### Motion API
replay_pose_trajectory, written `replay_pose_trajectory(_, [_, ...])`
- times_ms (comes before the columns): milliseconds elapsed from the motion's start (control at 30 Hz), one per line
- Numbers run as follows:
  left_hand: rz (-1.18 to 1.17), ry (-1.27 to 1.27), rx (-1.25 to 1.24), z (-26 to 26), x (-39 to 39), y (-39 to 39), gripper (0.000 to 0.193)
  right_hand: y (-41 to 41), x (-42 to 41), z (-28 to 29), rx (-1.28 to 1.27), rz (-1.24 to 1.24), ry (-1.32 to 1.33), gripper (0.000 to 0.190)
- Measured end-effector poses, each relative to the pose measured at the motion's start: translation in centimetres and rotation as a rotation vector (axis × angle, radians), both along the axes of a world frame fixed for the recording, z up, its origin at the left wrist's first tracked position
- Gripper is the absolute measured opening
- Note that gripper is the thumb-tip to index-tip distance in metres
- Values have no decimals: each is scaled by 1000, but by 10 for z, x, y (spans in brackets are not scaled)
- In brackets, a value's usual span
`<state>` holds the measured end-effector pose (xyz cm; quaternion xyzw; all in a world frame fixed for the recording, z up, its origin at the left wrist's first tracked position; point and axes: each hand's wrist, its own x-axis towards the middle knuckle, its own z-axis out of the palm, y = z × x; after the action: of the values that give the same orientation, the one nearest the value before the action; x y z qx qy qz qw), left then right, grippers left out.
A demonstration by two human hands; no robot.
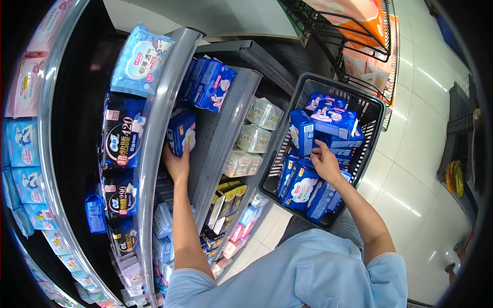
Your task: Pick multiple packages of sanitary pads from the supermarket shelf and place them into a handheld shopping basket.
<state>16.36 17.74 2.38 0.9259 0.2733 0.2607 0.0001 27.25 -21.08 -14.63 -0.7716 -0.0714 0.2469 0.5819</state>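
Observation:
My left hand reaches into a grey metal shelf and grips a dark blue pack of sanitary pads. Just above it on the same shelf stand more blue packs. Over on the right, my right hand is above a black plastic basket, its fingers at the edge of a blue pack and the packs beneath. Several blue packs with pink and white print fill the basket, some lying flat, others on edge. Whether the right fingers press on a pack cannot be told.
Shelf tiers beside me carry a light blue pad pack, black packs and white packs. A black wire rack with orange packages adjoins the basket's far end. Tiled floor lies to the right, with dark shelving beyond.

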Motion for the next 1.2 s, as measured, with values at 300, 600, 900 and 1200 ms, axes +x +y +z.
replay_pose_trajectory(300, [-324, 97, -753, 21, 3, -134, 62, 1, -10, 25, 484, 145, 176, 49])
replay_pose_trajectory(600, [-529, 293, -1110, -34, 43, -197, 62, -9, -12, 55, 728, 87, 538, 49])
replay_pose_trajectory(900, [-604, 415, -1177, -62, 53, -214, 65, -36, -12, 41, 660, -88, 678, 49])
replay_pose_trajectory(1200, [-712, 418, -863, -53, 52, -204, 56, -37, -16, 23, 609, -196, 652, 40])
